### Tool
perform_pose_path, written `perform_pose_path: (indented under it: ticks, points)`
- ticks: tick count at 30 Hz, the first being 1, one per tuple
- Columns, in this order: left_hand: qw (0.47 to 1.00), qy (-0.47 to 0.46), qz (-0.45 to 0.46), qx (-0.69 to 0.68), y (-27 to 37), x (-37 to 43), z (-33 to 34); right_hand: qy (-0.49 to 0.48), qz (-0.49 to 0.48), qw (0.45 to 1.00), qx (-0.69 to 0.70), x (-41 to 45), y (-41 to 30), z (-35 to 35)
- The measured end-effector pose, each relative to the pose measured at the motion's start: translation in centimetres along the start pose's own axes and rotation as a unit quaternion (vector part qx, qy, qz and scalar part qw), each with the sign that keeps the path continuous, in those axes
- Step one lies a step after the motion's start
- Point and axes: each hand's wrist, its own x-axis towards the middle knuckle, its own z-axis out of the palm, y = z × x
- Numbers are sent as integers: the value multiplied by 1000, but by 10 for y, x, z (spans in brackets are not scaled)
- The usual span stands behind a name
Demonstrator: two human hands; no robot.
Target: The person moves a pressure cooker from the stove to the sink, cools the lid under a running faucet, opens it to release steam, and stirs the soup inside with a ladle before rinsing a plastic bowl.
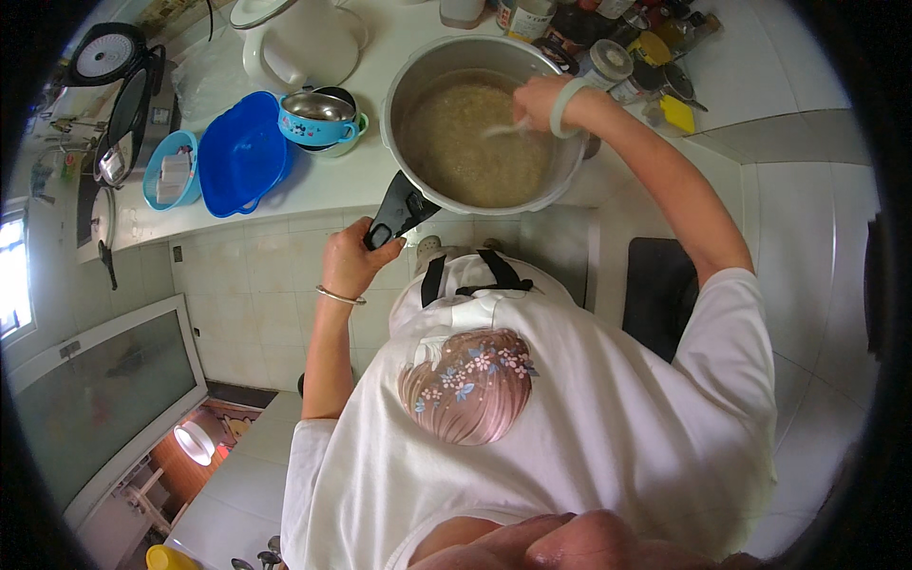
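A large aluminium pot (395,139), like a pressure cooker body without its lid, stands at the counter's front edge. Cloudy yellowish liquid with pale grains or bits (467,142) fills much of it. My left hand (356,258) grips the pot's long black handle (405,205), which juts toward me. Over the right side of the pot, my right hand (536,105) holds a pale spoon-like utensil (504,130). Motion blurs the utensil, and its lower end is in the liquid.
Left of the pot are a blue child's cup (317,130), a dark blue basin (239,167), a light blue basket (149,182) and a white kettle (324,43). Several jars and bottles (609,64) crowd behind it on the right. A frying pan (103,217) overhangs the counter's far-left edge.
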Motion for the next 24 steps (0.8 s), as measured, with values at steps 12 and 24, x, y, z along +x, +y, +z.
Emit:
perform_pose_path:
  ticks: [12,24]
  points:
    - [1000,-4,7,18,5,-1,-4,75,34,991,108,8,23,20]
    - [999,-17,15,30,9,-1,-7,158,93,968,171,9,28,20]
